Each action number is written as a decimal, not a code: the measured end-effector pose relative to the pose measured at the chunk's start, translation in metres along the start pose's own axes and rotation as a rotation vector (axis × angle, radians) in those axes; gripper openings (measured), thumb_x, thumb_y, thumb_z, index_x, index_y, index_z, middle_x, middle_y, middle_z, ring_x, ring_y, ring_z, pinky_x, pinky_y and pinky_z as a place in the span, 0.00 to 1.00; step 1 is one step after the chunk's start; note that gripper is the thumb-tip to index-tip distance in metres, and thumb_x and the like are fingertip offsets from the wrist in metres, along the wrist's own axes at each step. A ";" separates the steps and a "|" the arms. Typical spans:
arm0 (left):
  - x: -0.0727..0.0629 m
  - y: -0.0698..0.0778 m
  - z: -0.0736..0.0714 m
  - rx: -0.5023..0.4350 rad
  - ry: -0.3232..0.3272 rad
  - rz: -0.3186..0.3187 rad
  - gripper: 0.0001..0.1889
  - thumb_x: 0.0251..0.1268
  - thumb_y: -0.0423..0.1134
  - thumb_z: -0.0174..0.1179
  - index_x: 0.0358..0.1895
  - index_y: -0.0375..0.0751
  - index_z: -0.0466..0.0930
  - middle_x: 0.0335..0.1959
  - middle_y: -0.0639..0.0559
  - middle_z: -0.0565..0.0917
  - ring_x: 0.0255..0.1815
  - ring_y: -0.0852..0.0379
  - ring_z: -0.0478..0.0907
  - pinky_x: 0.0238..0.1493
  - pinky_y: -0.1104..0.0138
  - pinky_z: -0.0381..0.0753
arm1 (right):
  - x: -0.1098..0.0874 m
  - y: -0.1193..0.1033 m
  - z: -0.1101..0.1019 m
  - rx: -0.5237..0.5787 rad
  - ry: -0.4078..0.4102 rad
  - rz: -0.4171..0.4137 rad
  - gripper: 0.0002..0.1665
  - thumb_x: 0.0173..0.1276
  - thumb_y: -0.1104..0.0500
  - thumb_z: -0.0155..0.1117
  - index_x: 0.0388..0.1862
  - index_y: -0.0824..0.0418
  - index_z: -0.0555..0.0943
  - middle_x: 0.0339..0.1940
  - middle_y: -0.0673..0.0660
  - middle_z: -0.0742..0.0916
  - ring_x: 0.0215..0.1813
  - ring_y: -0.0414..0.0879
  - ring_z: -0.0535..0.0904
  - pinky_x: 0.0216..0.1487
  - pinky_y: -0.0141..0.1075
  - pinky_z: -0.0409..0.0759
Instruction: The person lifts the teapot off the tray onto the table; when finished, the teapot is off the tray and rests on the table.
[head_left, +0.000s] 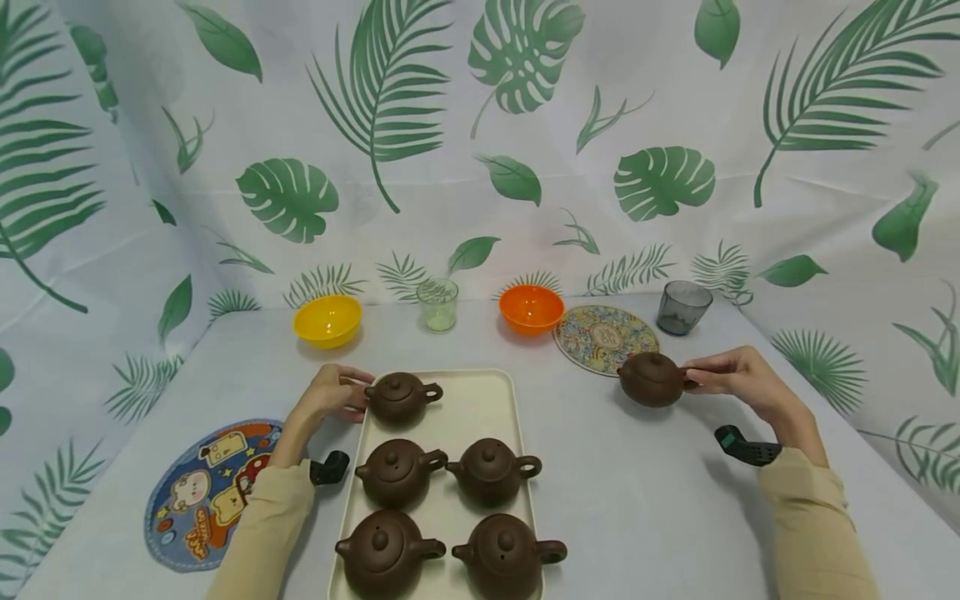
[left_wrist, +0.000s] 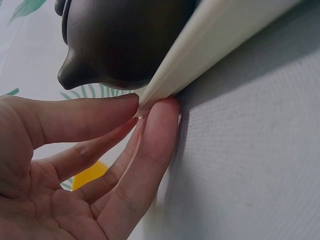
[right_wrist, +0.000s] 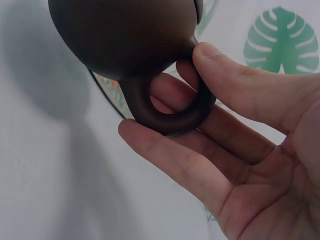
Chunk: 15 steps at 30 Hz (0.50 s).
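Pinching the tray (left_wrist: pixel 200 50) rim, left-wrist view shows fingertips (left_wrist: pixel 160 107).

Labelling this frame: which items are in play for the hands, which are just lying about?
In play: right hand holding teapot by its handle; left hand pinching tray edge; five teapots on tray.

Lying about: yellow bowl, orange bowl, clear glass, grey cup, patterned plate, cartoon mat.
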<state>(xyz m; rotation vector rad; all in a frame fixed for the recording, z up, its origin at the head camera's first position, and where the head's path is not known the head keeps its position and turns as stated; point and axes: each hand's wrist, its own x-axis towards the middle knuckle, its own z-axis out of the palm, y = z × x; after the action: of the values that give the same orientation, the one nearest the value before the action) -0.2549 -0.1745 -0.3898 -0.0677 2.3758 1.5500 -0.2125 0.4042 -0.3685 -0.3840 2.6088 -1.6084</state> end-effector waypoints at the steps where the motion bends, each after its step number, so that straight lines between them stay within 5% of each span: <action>1: 0.000 0.000 0.000 -0.002 -0.001 0.001 0.21 0.57 0.21 0.53 0.56 0.20 0.72 0.39 0.35 0.82 0.28 0.56 0.80 0.29 0.64 0.86 | -0.001 0.002 -0.001 0.004 0.003 0.005 0.17 0.68 0.68 0.59 0.49 0.82 0.78 0.36 0.41 0.88 0.37 0.41 0.87 0.39 0.32 0.85; 15: -0.001 0.000 0.000 -0.018 -0.002 -0.003 0.23 0.53 0.20 0.52 0.57 0.20 0.71 0.38 0.37 0.81 0.27 0.56 0.80 0.28 0.64 0.86 | -0.007 0.021 -0.008 -0.004 0.023 0.076 0.14 0.67 0.67 0.60 0.47 0.76 0.82 0.37 0.38 0.86 0.38 0.36 0.85 0.39 0.31 0.85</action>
<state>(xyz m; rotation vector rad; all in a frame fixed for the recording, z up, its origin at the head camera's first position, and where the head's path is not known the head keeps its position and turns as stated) -0.2540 -0.1747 -0.3892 -0.0733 2.3595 1.5698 -0.2109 0.4215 -0.3842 -0.2654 2.6096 -1.5934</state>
